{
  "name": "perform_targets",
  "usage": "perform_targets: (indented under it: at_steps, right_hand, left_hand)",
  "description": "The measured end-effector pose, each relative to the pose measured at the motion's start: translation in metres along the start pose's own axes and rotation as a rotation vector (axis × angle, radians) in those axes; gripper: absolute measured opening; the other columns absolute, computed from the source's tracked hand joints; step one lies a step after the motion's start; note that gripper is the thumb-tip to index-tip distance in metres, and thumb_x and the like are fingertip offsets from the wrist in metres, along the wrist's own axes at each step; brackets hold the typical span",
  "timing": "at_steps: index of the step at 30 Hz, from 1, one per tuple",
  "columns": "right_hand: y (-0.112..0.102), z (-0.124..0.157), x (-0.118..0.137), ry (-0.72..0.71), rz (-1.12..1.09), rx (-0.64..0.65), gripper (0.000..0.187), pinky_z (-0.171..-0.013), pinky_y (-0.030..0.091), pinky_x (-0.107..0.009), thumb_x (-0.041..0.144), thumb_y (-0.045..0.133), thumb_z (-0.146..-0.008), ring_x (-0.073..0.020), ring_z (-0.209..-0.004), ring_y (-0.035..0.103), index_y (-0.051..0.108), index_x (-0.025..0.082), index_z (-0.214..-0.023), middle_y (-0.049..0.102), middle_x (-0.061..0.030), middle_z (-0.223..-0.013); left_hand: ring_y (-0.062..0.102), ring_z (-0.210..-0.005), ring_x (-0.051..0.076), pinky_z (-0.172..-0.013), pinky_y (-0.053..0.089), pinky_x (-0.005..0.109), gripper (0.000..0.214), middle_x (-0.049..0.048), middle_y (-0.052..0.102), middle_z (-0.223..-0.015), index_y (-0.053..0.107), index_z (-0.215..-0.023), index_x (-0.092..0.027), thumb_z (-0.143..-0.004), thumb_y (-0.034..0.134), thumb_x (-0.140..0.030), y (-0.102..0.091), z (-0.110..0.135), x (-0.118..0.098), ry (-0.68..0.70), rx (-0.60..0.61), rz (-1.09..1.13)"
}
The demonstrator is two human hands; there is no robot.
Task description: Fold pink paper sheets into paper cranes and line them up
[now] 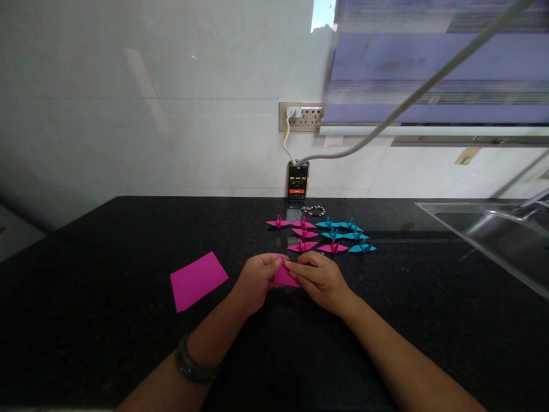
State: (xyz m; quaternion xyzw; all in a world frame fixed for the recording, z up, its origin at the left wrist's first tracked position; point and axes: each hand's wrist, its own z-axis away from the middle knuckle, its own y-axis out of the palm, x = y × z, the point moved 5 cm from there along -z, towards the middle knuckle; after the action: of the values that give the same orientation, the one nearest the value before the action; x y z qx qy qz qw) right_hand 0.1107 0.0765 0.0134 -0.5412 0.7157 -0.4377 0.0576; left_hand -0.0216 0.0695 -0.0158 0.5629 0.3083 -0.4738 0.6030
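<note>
A small folded piece of pink paper (286, 277) is between my two hands, above the dark countertop. My left hand (259, 279) grips its left side, thumb on top and fingers underneath. My right hand (321, 278) pinches the right and upper edge, its fingers lying over the paper. Part of the paper is hidden by the fingers. Just beyond my hands stand several folded paper cranes, pink ones such as a near pink crane (302, 246) and blue ones such as a blue crane (362, 248). Flat pink paper sheets (199, 281) lie left of my left hand.
A phone (297, 181) showing a timer leans against the wall, with a cable running to the wall socket (301, 117). A beaded bracelet (314, 211) lies before it. At the right a metal sink (480, 229) is set into the black countertop (107, 343).
</note>
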Motion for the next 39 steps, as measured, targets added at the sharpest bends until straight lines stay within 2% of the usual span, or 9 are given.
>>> perform_targets:
  at_steps: [11, 21, 24, 26, 28, 31, 36, 39]
  right_hand:
    - [-0.005, -0.003, 0.004, -0.079, 0.021, 0.126, 0.031, -0.063, 0.041, -0.026, 0.019, 0.046, -0.08, -0.0139, -0.073, 0.051, 0.059, 0.027, -0.108, 0.058, -0.0052, -0.082]
    - [-0.004, -0.005, 0.009, -0.041, -0.045, 0.16, 0.025, -0.065, 0.041, -0.027, 0.024, 0.049, -0.079, -0.0146, -0.073, 0.051, 0.063, 0.024, -0.1, 0.058, -0.0057, -0.081]
    - [0.0, -0.006, 0.008, 0.038, -0.137, 0.09, 0.019, -0.063, 0.041, -0.026, 0.027, 0.05, -0.079, -0.0136, -0.071, 0.051, 0.066, 0.022, -0.088, 0.057, -0.0049, -0.078]
    - [0.003, -0.005, 0.001, 0.175, -0.204, -0.012, 0.015, -0.061, 0.041, -0.025, 0.028, 0.052, -0.078, -0.0129, -0.068, 0.051, 0.064, 0.02, -0.081, 0.056, -0.0039, -0.075]
    - [0.009, -0.001, -0.008, 0.371, -0.28, -0.086, 0.014, -0.053, 0.039, -0.022, 0.031, 0.054, -0.076, -0.0109, -0.061, 0.049, 0.059, 0.018, -0.079, 0.054, -0.0016, -0.069]
    - [0.021, 0.004, -0.017, 0.546, -0.412, -0.064, 0.017, -0.048, 0.037, -0.02, 0.034, 0.055, -0.074, -0.0089, -0.054, 0.045, 0.055, 0.017, -0.076, 0.052, 0.0009, -0.063]
    - [0.029, 0.006, -0.02, 0.606, -0.53, 0.032, 0.024, -0.044, 0.035, -0.019, 0.038, 0.052, -0.076, -0.0079, -0.05, 0.042, 0.054, 0.016, -0.068, 0.048, 0.0027, -0.057]
    - [0.029, 0.006, -0.018, 0.598, -0.55, 0.042, 0.026, -0.044, 0.034, -0.018, 0.039, 0.051, -0.076, -0.0072, -0.048, 0.04, 0.055, 0.015, -0.067, 0.047, 0.003, -0.055]
  left_hand:
    - [0.059, -0.061, 0.014, -0.06, 0.047, 0.029, 0.023, 0.0072, 0.062, -0.073, 0.061, -0.087, -0.01, -0.071, 0.058, -0.026, 0.0, -0.001, 0.001, -0.08, 0.052, 0.059]
    - [0.055, -0.054, 0.01, -0.056, 0.045, 0.023, 0.021, 0.0041, 0.062, -0.065, 0.064, -0.075, -0.01, -0.064, 0.066, -0.027, 0.002, 0.002, 0.003, -0.085, -0.006, 0.05]
    - [0.055, -0.053, 0.01, -0.054, 0.044, 0.023, 0.022, 0.0038, 0.062, -0.064, 0.063, -0.074, -0.01, -0.063, 0.067, -0.028, 0.002, 0.001, 0.005, -0.057, -0.051, 0.011]
    - [0.056, -0.054, 0.011, -0.056, 0.044, 0.024, 0.023, 0.004, 0.064, -0.065, 0.064, -0.075, -0.011, -0.063, 0.067, -0.029, 0.002, 0.001, 0.003, -0.017, -0.083, -0.01]
    - [0.058, -0.057, 0.012, -0.059, 0.045, 0.026, 0.024, 0.0044, 0.065, -0.067, 0.064, -0.078, -0.011, -0.063, 0.067, -0.03, 0.0, 0.001, 0.001, 0.033, -0.123, -0.03]
    - [0.06, -0.062, 0.014, -0.063, 0.046, 0.028, 0.026, 0.0058, 0.066, -0.071, 0.064, -0.081, -0.012, -0.064, 0.066, -0.03, -0.002, 0.001, -0.003, 0.086, -0.159, -0.077]
    - [0.06, -0.065, 0.015, -0.065, 0.045, 0.027, 0.025, 0.0065, 0.067, -0.074, 0.065, -0.082, -0.012, -0.064, 0.066, -0.03, -0.003, 0.001, -0.005, 0.122, -0.17, -0.152]
    - [0.06, -0.063, 0.014, -0.064, 0.045, 0.025, 0.023, 0.0056, 0.067, -0.072, 0.065, -0.08, -0.013, -0.063, 0.067, -0.029, -0.003, 0.002, -0.006, 0.125, -0.19, -0.156]
